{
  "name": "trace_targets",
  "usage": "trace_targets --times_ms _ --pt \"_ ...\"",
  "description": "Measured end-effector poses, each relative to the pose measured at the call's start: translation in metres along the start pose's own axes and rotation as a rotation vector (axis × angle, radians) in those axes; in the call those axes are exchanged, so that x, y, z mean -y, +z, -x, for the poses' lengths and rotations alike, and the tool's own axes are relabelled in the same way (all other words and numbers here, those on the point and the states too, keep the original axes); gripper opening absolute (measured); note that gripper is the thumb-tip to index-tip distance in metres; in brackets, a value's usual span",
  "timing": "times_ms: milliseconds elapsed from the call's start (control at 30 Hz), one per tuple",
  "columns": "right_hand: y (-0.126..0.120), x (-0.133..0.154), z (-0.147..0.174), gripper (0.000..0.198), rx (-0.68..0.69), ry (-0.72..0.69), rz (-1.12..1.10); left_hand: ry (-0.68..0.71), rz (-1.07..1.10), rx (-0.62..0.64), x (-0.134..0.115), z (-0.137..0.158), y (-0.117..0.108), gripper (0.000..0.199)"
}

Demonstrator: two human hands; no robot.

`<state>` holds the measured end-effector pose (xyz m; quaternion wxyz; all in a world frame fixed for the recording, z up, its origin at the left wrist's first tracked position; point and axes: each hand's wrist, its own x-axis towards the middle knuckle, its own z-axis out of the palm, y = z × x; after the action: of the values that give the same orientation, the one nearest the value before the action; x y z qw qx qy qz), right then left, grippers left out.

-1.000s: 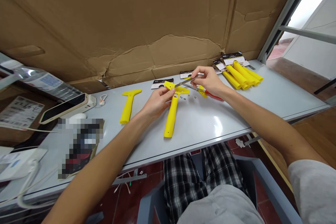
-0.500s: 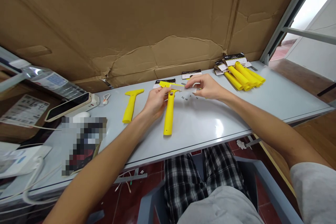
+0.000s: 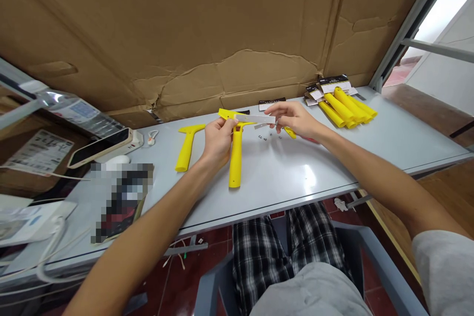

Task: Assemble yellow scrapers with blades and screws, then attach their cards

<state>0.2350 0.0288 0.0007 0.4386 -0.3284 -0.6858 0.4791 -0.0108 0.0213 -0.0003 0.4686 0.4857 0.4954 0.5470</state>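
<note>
My left hand (image 3: 219, 142) is closed on a yellow scraper handle (image 3: 235, 163) with a wide T-shaped head, its grip pointing toward me. A flat metal blade (image 3: 255, 118) lies along the head, under my left thumb at one end. The fingers of my right hand (image 3: 294, 117) pinch the blade's other end. A second thin metal strip (image 3: 261, 126) shows just below it. Several small screws or nuts (image 3: 264, 138) lie on the table below. Beside my right hand is a yellow tool handle (image 3: 289, 132), partly hidden. Another yellow scraper handle (image 3: 184, 150) lies to the left.
Several yellow handles (image 3: 344, 108) with black-and-white cards are piled at the back right. On the left are a phone (image 3: 99, 148), a plastic bottle (image 3: 76, 108), a white mouse (image 3: 117, 162) and cables. A cardboard sheet (image 3: 237, 34) stands behind the table (image 3: 281, 173).
The scraper head has been raised and tilted slightly, and the blade now shows more fully along it. My right hand has shifted a little, uncovering the yellow tool handle beside it.
</note>
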Motion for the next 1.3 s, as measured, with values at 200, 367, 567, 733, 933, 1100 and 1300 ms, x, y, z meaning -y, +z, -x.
trace_targets --times_ms 200,367,567,733,933,1100,1300 --pt "-0.002 0.0017 0.0004 0.035 -0.043 0.022 0.043 0.074 -0.031 -0.017 -0.0052 0.005 0.001 0.018" --pt "-0.0044 -0.002 -0.0013 0.041 -0.02 0.008 0.082 0.076 -0.047 -0.022 -0.005 0.0053 0.0003 0.018" --pt "-0.0068 -0.0067 -0.0036 0.041 -0.018 -0.013 0.13 0.087 -0.072 -0.021 -0.0026 0.0038 0.001 0.021" --pt "-0.0065 -0.0047 -0.0024 0.038 -0.013 -0.015 0.157 0.079 -0.047 -0.036 -0.005 0.0059 0.0039 0.018" --pt "-0.0071 -0.0057 -0.0026 0.032 -0.023 -0.029 0.169 0.08 -0.044 -0.051 -0.0093 0.0086 0.0068 0.02" --pt "-0.0074 -0.0067 -0.0034 0.028 -0.022 -0.027 0.182 0.08 -0.033 -0.043 -0.0102 0.0091 0.0073 0.02" --pt "-0.007 -0.0075 -0.004 0.022 -0.017 -0.027 0.193 0.094 -0.057 -0.045 -0.0081 0.0079 0.0063 0.017"
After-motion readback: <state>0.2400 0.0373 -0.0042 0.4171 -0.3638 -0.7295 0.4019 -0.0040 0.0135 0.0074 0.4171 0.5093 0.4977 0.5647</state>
